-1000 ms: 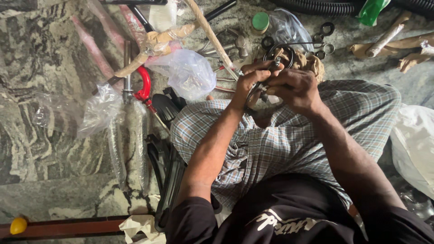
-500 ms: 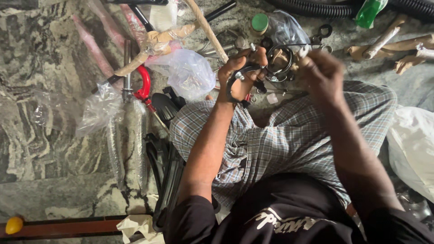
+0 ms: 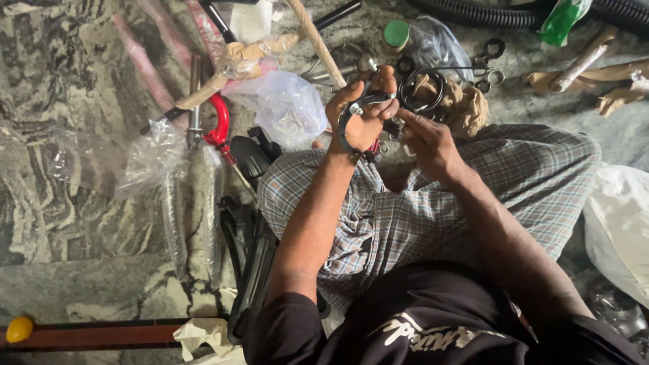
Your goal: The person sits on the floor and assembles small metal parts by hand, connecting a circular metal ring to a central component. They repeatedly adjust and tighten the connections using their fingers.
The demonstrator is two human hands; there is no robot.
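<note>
The left hand (image 3: 364, 115) has its fingers curled tight around a curved black brake arm (image 3: 351, 122), thumb pressed over the top where a small silver bolt (image 3: 353, 108) sticks up; the arm arcs down past the wrist and sits raised above the person's lap, in front of the checked cloth (image 3: 419, 216) draped over the knees. The right hand (image 3: 427, 143) lies just beside it, fingers narrowed to a pinch, with the forefinger and thumb meeting at the right-hand end of the same black piece; whether they grip a small part there or only touch the metal is hard to tell, as the spot is dark and crowded. Just beyond the knuckles lies a black ring (image 3: 420, 89) on crumpled brown paper (image 3: 466, 108), and a cluster of small metal rings (image 3: 488, 64) sits farther out on the stone floor (image 3: 61, 189). To the left of the hands rests a clear plastic bag (image 3: 287, 108), and beyond it a red curved tube (image 3: 220, 122) beside paper-wrapped parts (image 3: 236, 64). A green-capped jar (image 3: 396, 34) stands near the top, and a yellow ball (image 3: 19, 329) lies at the lower left corner.
</note>
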